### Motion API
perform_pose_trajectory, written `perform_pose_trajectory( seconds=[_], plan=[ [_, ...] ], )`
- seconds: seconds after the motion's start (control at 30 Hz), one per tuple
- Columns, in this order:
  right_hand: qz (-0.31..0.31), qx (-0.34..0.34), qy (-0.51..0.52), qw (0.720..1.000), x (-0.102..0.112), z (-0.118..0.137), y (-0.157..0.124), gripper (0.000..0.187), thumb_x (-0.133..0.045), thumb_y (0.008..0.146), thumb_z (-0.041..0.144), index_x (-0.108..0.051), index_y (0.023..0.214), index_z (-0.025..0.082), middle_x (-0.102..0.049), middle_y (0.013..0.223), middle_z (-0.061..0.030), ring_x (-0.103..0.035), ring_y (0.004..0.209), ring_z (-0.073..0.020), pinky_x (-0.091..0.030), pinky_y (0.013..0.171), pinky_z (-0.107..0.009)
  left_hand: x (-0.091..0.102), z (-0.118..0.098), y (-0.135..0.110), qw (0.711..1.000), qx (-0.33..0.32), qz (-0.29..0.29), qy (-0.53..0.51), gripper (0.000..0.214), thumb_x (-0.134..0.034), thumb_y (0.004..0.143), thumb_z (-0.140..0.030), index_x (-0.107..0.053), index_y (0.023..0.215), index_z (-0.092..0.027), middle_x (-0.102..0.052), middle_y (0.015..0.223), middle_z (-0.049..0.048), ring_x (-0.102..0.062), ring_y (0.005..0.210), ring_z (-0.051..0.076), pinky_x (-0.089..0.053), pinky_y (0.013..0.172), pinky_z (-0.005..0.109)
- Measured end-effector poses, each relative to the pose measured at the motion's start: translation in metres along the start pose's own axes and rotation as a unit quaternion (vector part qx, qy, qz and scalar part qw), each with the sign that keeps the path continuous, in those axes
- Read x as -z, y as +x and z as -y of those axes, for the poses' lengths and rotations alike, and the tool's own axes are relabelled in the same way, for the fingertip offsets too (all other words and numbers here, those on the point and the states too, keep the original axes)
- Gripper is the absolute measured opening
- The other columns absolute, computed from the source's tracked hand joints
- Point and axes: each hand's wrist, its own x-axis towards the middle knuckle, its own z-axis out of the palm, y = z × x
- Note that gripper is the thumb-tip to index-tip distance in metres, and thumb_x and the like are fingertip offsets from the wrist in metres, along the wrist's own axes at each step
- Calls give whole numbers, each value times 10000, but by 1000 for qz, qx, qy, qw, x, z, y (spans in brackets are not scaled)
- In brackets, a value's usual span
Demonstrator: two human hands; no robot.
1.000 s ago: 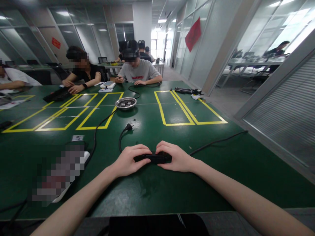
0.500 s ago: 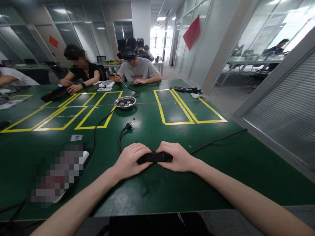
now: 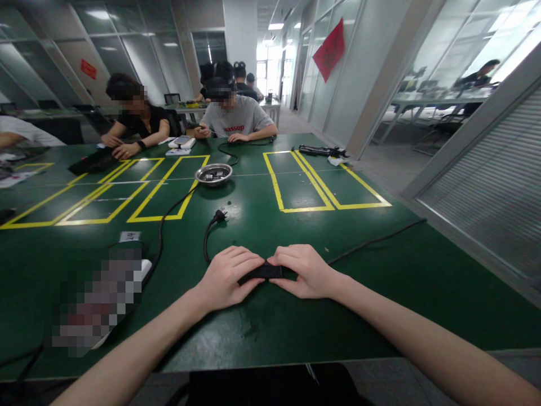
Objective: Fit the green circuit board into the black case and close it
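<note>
A black power adapter (image 3: 266, 272) lies level between my hands, low over the green table (image 3: 211, 338) near its front edge. My left hand (image 3: 230, 276) grips its left end, thumb below and fingers over the top. Its right end is held the same way by my right hand (image 3: 304, 270). The two sets of fingertips almost meet, so much of the adapter is hidden. From the left side a short black cord curves up to a power plug (image 3: 220, 216). A thin black cable (image 3: 376, 239) leaves on the right.
A metal bowl (image 3: 213, 174) with small metal parts stands mid-table. Yellow tape (image 3: 306, 208) marks rectangles beyond my hands. At left lies a blurred-out device (image 3: 101, 299) with a white edge. A black folded tripod-like object (image 3: 323, 151) rests at the far edge. Co-workers sit opposite.
My left fingers have slid slightly right along the adapter and cover more of its top. The right hand stays nearly in place, and the view has shifted a little.
</note>
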Motion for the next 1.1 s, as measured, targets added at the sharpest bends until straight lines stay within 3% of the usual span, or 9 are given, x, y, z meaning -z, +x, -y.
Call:
perform_pose_trajectory(
  seconds=[0.13,0.23,0.4,0.57,0.67,0.77,0.9,0.97,1.1],
  plan=[
    [-10,29,-26,999,0,1,1,161,-570,1032,322,-638,1059,177,-726,932,-87,-698,809,-208,-548,703,-323,2,-2,1,999,36,8,-14,201,-620,1002,-356,-667,1104,-189,-776,1034,97,-726,934,241,-567,833,375],
    [-38,86,-61,994,1,2,3,149,-530,1043,229,-654,1102,171,-741,1020,-114,-717,976,-224,-598,811,-348,3,-1,0,994,99,24,-46,330,-652,962,-454,-654,1150,-183,-765,1082,110,-731,965,254,-580,847,372],
    [-81,141,-133,978,4,0,2,146,-562,1017,110,-690,1066,164,-753,1092,-124,-709,1135,-246,-618,846,-356,2,5,-1,974,193,62,-97,372,-382,1097,-347,-707,1178,-185,-800,1053,76,-756,932,224,-586,845,338],
    [-84,137,-157,975,1,-1,5,146,-572,1037,134,-696,978,182,-753,1091,-99,-719,1076,-217,-628,822,-338,1,6,0,965,213,58,-143,303,-497,1075,-366,-733,1135,-186,-805,1053,64,-757,924,214,-585,832,303],
    [-81,121,-160,976,1,-1,8,178,-539,1048,142,-697,983,191,-746,1087,-92,-710,1049,-208,-629,838,-339,2,5,0,968,209,32,-137,265,-540,1063,-354,-715,1147,-173,-787,1039,70,-744,906,209,-586,812,306],
    [-56,97,-121,986,3,-1,9,155,-545,1041,198,-683,1111,197,-730,1188,-128,-697,1105,-236,-623,864,-371,3,5,-1,981,173,12,-89,242,-543,1064,-339,-693,1158,-173,-762,1012,78,-720,898,213,-580,813,325],
    [-21,-18,-42,999,3,-3,6,395,-650,1001,396,-613,1313,156,-753,1147,-157,-734,982,-257,-615,813,-378,2,6,-2,995,97,1,2,250,-531,1072,-351,-670,1154,-160,-750,981,99,-690,877,236,-561,795,358],
    [-11,-52,-26,998,1,-5,4,339,-657,1007,386,-647,1259,159,-777,1012,-118,-738,865,-236,-597,765,-348,2,7,-3,997,74,7,30,254,-530,1071,-361,-665,1157,-165,-751,989,102,-684,881,243,-552,799,369],
    [-11,-25,-39,999,0,-9,1,262,-642,1026,365,-685,1193,167,-786,983,-107,-729,839,-230,-567,746,-346,0,5,-2,995,84,33,40,289,-577,1043,-413,-655,1194,-180,-753,1031,100,-688,915,247,-546,825,377]
  ],
)
